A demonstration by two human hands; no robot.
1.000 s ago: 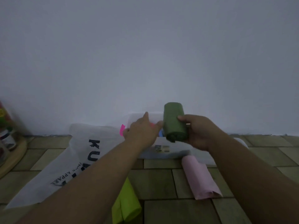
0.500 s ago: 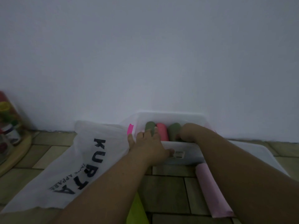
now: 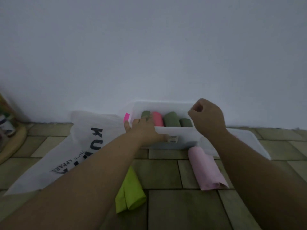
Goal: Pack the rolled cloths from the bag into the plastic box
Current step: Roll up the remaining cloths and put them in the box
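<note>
A white plastic box (image 3: 181,136) stands against the wall. Inside it lie rolled cloths side by side: olive green ones (image 3: 172,119) and a pink one (image 3: 157,119). My left hand (image 3: 145,130) grips the box's front left rim, fingers over the edge. My right hand (image 3: 207,117) hovers above the box's right end with fingers curled and nothing in them. On the floor in front lie a pale pink rolled cloth (image 3: 206,168) and a lime green rolled cloth (image 3: 130,191). The white bag (image 3: 71,150) with dark lettering lies flat to the left.
The floor is tan tile. The box's white lid (image 3: 245,143) lies flat to the right of the box. A round wooden tray (image 3: 11,143) with jars sits at the far left. A bright pink tab (image 3: 126,117) sticks out beside the box's left corner.
The dark green roll held in my right hand a second ago now lies in the box. My right hand has let go and lifted up, closed and empty. My left hand stays on the rim.
</note>
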